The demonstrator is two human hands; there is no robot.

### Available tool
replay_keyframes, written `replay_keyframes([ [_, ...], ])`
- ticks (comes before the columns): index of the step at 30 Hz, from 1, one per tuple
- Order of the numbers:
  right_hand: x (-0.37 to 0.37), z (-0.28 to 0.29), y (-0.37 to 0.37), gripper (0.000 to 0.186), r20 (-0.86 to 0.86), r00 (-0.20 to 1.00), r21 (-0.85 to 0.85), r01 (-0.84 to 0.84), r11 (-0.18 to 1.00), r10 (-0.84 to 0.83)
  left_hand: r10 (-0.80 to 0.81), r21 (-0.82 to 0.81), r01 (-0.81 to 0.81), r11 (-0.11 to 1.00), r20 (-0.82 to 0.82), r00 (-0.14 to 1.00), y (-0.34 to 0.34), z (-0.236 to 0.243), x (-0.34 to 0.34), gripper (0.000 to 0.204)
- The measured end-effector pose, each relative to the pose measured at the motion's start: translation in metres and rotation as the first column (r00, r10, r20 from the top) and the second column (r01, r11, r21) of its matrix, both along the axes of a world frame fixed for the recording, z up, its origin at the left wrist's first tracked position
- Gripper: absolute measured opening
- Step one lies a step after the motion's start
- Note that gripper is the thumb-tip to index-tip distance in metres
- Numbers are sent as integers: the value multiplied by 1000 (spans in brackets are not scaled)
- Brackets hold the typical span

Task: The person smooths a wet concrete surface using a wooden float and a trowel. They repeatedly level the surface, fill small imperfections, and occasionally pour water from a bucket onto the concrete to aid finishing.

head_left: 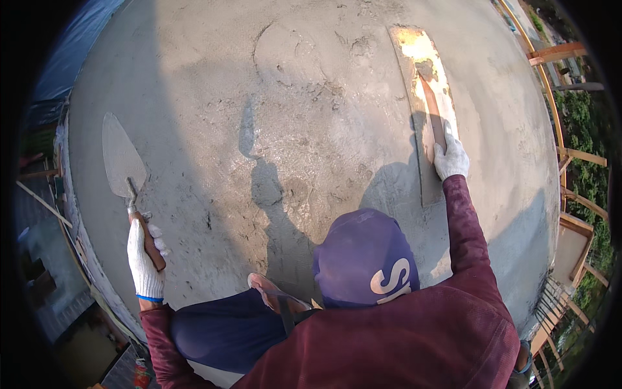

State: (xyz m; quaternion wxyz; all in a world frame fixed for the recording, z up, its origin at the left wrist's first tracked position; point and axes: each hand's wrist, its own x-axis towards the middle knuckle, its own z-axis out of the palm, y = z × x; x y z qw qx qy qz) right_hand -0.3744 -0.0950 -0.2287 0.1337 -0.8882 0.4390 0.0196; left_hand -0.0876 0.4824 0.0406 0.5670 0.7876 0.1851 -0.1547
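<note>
Head view: left hand (148,262) grips one trowel (123,159), raised above the concrete (201,84); right hand (452,157) grips one float (414,84), lying on the concrete. Both hands are closed, one tool apiece. One purple cap (363,256) sits between them, lower in view.

The outdoor setting is lit by warm sunlight and crossed by shadows. The right side is edged by timber framing (583,156), with green foliage (583,123) seen beyond; the upper left is covered by blue sheeting (76,50).
</note>
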Motion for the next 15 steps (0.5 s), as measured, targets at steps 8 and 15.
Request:
replay_keyframes([
  [8, 248, 10, 30, 80, 484, 799, -10, -404, 915, 358, -106, 61, 103, 993, 38, 994, -39, 1, 10, 45],
  [15, 279, 10, 129, 62, 249, 840, 385, -542, 747, 482, -149, 1, 149, 989, 8, 989, -57, -13, 17, 45],
])
